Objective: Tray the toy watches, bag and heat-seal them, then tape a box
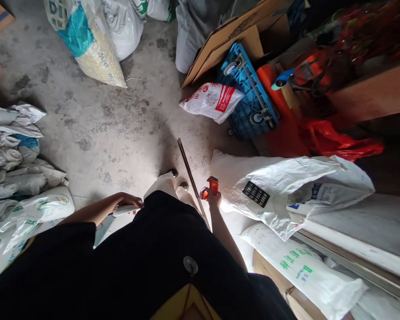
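Observation:
My right hand (214, 201) is closed around an orange tape dispenser (213, 184), whose round orange side faces the legs. Close to its left, several thin brown rods (188, 171) run in a bundle from the floor toward my body. At my left hip, my left hand (128, 201) has its fingers bent over a pale flat thing (118, 212) with small red marks. Most of that thing is hidden by the hand and the dark shirt, so its kind cannot be made out.
On the right a large open white sack (233, 178) lies beside my right hand. Beyond it are a small red-and-white bag (211, 101), a blue wheeled dolly (250, 89) and cardboard (216, 46). Folded sacks (26, 182) are piled left; a filled sack (96, 58) lies ahead.

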Available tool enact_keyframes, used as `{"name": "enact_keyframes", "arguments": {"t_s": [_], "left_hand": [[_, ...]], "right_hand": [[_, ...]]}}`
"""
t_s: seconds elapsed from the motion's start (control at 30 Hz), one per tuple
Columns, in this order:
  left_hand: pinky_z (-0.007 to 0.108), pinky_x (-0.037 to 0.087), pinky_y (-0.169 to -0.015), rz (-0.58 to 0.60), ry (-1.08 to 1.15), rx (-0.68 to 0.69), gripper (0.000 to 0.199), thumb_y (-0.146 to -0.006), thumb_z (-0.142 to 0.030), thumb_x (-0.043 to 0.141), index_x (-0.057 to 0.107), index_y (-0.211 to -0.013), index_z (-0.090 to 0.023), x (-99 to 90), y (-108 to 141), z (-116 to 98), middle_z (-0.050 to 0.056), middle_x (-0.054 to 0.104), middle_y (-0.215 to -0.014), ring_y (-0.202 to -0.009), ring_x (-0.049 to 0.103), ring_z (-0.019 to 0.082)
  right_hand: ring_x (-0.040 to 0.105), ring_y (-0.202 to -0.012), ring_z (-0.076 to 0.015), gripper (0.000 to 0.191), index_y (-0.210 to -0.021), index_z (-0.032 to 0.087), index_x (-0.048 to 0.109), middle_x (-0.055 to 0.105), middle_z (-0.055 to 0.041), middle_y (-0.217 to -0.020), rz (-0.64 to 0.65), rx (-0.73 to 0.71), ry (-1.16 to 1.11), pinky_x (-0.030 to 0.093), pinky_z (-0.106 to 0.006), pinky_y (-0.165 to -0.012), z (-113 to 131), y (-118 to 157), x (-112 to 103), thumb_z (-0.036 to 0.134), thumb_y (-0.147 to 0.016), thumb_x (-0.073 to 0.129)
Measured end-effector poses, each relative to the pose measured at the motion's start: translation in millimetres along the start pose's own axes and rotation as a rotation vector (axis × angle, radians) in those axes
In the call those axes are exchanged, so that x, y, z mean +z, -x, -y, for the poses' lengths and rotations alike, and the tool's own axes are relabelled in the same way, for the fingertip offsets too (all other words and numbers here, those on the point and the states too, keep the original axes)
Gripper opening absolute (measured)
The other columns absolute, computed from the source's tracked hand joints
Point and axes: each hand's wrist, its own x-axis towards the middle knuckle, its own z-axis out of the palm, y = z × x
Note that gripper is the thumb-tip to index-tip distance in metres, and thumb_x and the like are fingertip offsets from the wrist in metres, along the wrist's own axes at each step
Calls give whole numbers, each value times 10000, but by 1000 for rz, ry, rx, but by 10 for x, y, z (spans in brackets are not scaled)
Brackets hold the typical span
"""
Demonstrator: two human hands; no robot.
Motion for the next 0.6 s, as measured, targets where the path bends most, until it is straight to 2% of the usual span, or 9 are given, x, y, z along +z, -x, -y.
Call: {"name": "enact_keyframes", "arguments": {"t_s": [0.07,0.1,0.17,0.27,0.33,0.43,0.53,0.6], "left_hand": [[301,553,-649,123,88,-4,576,-576,-466,950,735,-1055,-228,49,63,9,55,741,-922,-989,725,320],[291,560,-662,139,149,14,569,-600,-478,924,728,-1076,-235,89,79,14,60,754,-988,-1034,721,313],[284,571,-683,73,261,52,546,-628,-484,878,698,-1082,-241,195,85,32,62,752,-1053,-1045,707,294],[288,569,-702,-16,376,45,514,-644,-459,828,638,-1067,-237,371,69,80,42,705,-983,-918,658,242],[281,542,-676,-19,425,47,489,-657,-452,798,614,-1053,-231,460,82,121,27,673,-935,-824,605,203],[276,462,-594,21,462,52,463,-651,-434,774,603,-1029,-229,516,186,175,4,636,-866,-696,533,167],[281,414,-561,71,473,68,448,-647,-416,733,630,-1044,-235,512,399,200,-22,619,-814,-616,491,152],[296,416,-559,156,427,90,501,-635,-390,712,692,-1111,-236,510,581,199,-23,656,-812,-593,493,158]], "right_hand": [[742,-668,-280,456,-931,219,671,739,-48,-693,-5,9,2,572,-334,-539,-1,-3,5,548,-700,887],[736,-654,-271,467,-944,223,662,740,-43,-694,-10,12,3,575,-332,-539,2,-9,3,551,-700,888],[732,-648,-254,474,-961,233,646,745,-31,-707,-16,13,9,579,-320,-540,11,-22,-5,552,-704,885],[724,-633,-238,472,-962,244,617,731,-16,-691,-14,15,25,580,-307,-539,31,-28,-26,553,-708,868],[705,-608,-236,461,-951,245,603,703,-5,-651,-4,15,45,572,-313,-530,53,-24,-52,552,-711,849],[711,-659,-243,474,-981,236,605,717,-11,-685,14,-14,79,572,-318,-549,103,-21,-97,535,-703,846],[738,-780,-251,535,-1081,221,617,791,-53,-851,33,-68,108,588,-319,-600,157,-40,-96,476,-684,868],[746,-838,-274,541,-1109,218,621,811,-101,-939,33,-89,127,585,-338,-607,184,-73,-62,447,-686,870]]}}
